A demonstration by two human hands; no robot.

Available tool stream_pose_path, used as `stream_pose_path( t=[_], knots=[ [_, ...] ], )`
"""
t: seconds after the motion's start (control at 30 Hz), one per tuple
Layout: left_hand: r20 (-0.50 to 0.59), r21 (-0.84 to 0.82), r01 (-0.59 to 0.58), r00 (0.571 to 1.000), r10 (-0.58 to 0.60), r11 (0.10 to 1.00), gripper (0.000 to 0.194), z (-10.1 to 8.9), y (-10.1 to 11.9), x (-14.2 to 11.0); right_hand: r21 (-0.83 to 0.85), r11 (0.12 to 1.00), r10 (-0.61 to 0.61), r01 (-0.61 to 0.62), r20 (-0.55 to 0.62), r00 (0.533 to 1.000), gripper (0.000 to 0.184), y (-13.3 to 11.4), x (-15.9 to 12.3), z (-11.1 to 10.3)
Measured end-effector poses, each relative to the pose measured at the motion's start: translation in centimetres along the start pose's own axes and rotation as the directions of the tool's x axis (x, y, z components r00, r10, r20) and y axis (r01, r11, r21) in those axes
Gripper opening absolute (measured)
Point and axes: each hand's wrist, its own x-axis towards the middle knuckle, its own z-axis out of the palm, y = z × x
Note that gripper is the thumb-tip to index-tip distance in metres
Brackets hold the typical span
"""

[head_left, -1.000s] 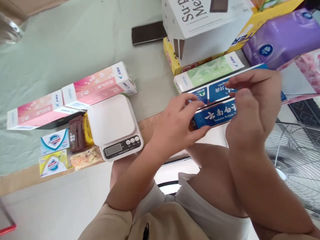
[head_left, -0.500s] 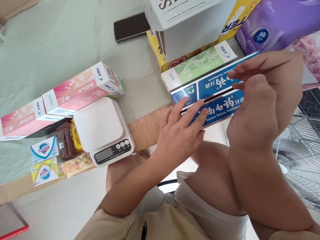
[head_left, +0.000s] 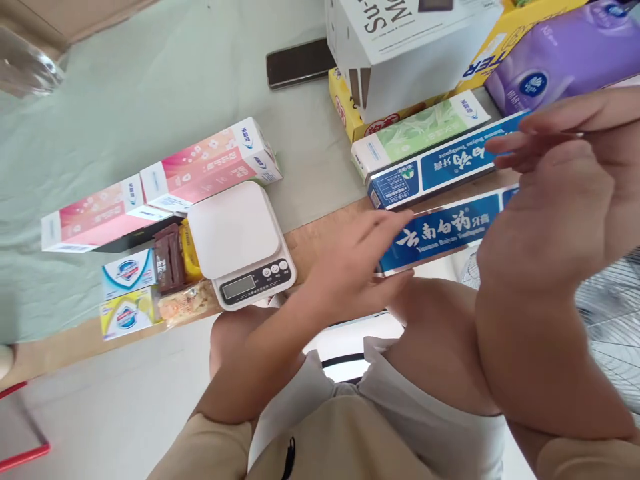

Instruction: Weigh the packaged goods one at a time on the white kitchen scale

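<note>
My left hand (head_left: pixel 353 260) grips the left end of a blue toothpaste box (head_left: pixel 445 230), thumb on the near side and fingers on the far side; the hand is a little blurred. The box is at the table's front edge, above my lap. My right hand (head_left: pixel 555 200) is over its right end, hiding that end. The right fingers are half bent and apart from the thumb, with nothing visible between them. Just behind lies a second blue toothpaste box (head_left: pixel 450 160), close to the right fingertips. A green and white box (head_left: pixel 423 130) lies against its far side.
To the left are a white kitchen scale (head_left: pixel 235 230), pink boxes (head_left: pixel 195 163), soap boxes (head_left: pixel 127 273) and wrapped snacks (head_left: pixel 170 260). Behind stand a white carton (head_left: pixel 415 60), a phone (head_left: pixel 297 63) and a purple tissue pack (head_left: pixel 560 60). A wire fan guard (head_left: pixel 613 320) is at right.
The near toothpaste box has moved toward me, widening the gap to the second box. My left hand has shifted from on top of the boxes to its left end. The view has shifted.
</note>
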Motion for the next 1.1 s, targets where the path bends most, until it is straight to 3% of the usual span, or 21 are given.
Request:
stream_pose_path(
  t=[0.1,0.2,0.3,0.4,0.5,0.6,0.7,0.9,1.0,1.1],
  knots=[
    [0.005,-0.078,0.072,0.997,-0.072,0.994,0.054,-5.3,0.1,-1.0,0.003,0.998,0.055,-0.055,-0.028,0.998,0.023,-2.2,-1.0,0.1],
    [-0.06,-0.164,0.162,0.983,-0.174,0.973,0.059,-10.5,0.4,-3.3,-0.001,0.999,0.043,-0.043,0.032,0.999,0.022,-3.2,-2.3,0.5],
    [-0.182,-0.224,0.21,0.95,-0.252,0.952,0.059,-14.5,0.0,-6.8,0.065,0.995,-0.08,0.07,0.171,0.982,0.028,-2.7,-3.7,1.8],
    [-0.394,-0.274,0.157,0.882,-0.26,0.949,0.053,-17.0,-1.5,-10.4,0.017,0.999,-0.038,0.034,0.41,0.911,0.034,-1.9,-5.4,4.3],
    [-0.521,-0.291,0.166,0.798,-0.302,0.942,0.054,-18.3,-3.1,-13.2,0.02,0.995,0.072,-0.101,0.568,0.82,0.042,-1.5,-7.2,7.3],
    [-0.501,-0.25,0.295,0.776,-0.384,0.922,0.068,-18.5,-4.1,-15.0,0.097,0.95,0.197,-0.297,0.551,0.811,0.046,-1.7,-8.5,10.4],
    [-0.465,-0.209,0.365,0.779,-0.42,0.907,0.08,-18.2,-4.7,-15.7,0.1,0.894,0.342,-0.437,0.479,0.809,0.035,-2.1,-9.3,12.8],
    [-0.408,-0.183,0.383,0.808,-0.424,0.905,0.067,-18.3,-5.3,-15.3,0.305,0.871,0.301,-0.385,0.287,0.909,0.024,-1.0,-9.0,15.1],
    [-0.328,-0.141,0.424,0.833,-0.446,0.895,0.058,-19.0,-5.3,-15.0,0.333,0.871,0.299,-0.362,0.225,0.927,0.023,0.5,-8.3,15.7],
    [-0.279,-0.069,0.486,0.829,-0.485,0.871,0.056,-19.5,-5.6,-15.1,0.308,0.883,0.291,-0.353,0.23,0.929,0.023,1.3,-7.9,16.0]
  ],
)
